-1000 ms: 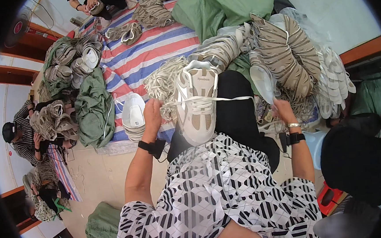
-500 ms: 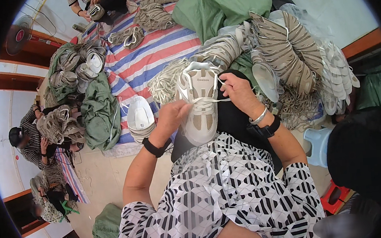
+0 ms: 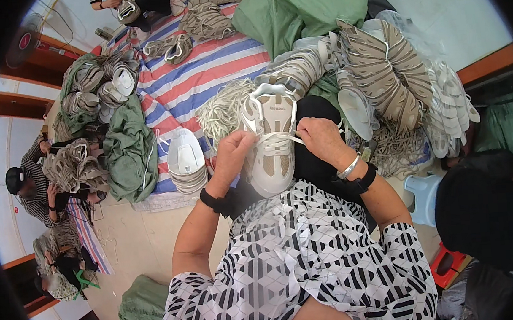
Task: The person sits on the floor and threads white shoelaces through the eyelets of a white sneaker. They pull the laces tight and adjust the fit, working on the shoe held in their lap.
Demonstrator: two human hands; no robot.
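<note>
A beige and white shoe upper [image 3: 276,120] rests across my lap, toe toward me and collar away. White shoelace [image 3: 276,139] runs crosswise over its front eyelets. At the shoe's left edge my left hand [image 3: 235,149] pinches one side of the lace. My right hand [image 3: 321,136] grips the other side between thumb and fingers, just off the shoe's right edge. The lace looks taut between both hands. A heap of loose white laces [image 3: 224,110] lies beyond my left hand.
Left of me stands a stack of white shoe forms [image 3: 186,159] on a striped sheet [image 3: 202,68]. Bundled shoe uppers [image 3: 384,71] pile up at the right, near a blue stool [image 3: 424,199]. Green sacks [image 3: 131,151] lie around. Other people [image 3: 35,181] sit at left with uppers.
My right hand has come down slightly and the lace now crosses more tightly over the shoe. My left hand has shifted a little upward. The view has moved slightly.
</note>
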